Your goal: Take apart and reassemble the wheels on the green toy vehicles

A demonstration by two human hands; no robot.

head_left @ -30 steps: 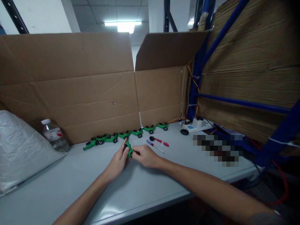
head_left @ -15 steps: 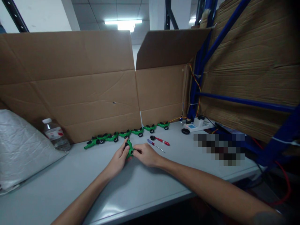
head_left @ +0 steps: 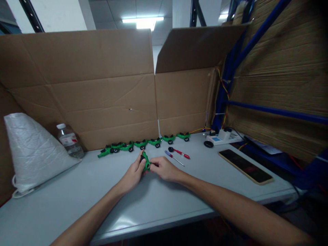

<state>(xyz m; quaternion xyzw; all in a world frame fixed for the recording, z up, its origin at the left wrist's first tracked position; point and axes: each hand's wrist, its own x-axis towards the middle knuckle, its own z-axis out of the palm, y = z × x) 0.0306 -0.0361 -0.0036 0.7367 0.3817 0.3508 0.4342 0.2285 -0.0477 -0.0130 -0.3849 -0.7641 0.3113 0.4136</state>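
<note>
My left hand (head_left: 133,173) is closed around a small green toy vehicle (head_left: 146,161) with dark parts, held tilted just above the table. At its right side my right hand (head_left: 165,168) pinches with thumb and forefinger, touching or nearly touching the toy. Whatever lies between those fingertips is too small and hidden to make out. Behind the hands, several similar green toy vehicles (head_left: 154,142) with black wheels stand in a row along the cardboard. A screwdriver (head_left: 176,159) with a blue handle and a red-handled screwdriver (head_left: 182,153) lie right of the hands, beside a small black wheel (head_left: 171,149).
A smartphone (head_left: 244,165) lies on the table (head_left: 205,181) at the right. Behind it are a white power strip (head_left: 225,137) and a black ring-shaped piece (head_left: 208,144). A water bottle (head_left: 70,141) and a silvery bag (head_left: 38,157) stand left. Cardboard (head_left: 115,99) walls the back.
The camera view has shifted, so the scene sits slightly further right. Both hands keep their hold at the green toy vehicle, with little visible movement.
</note>
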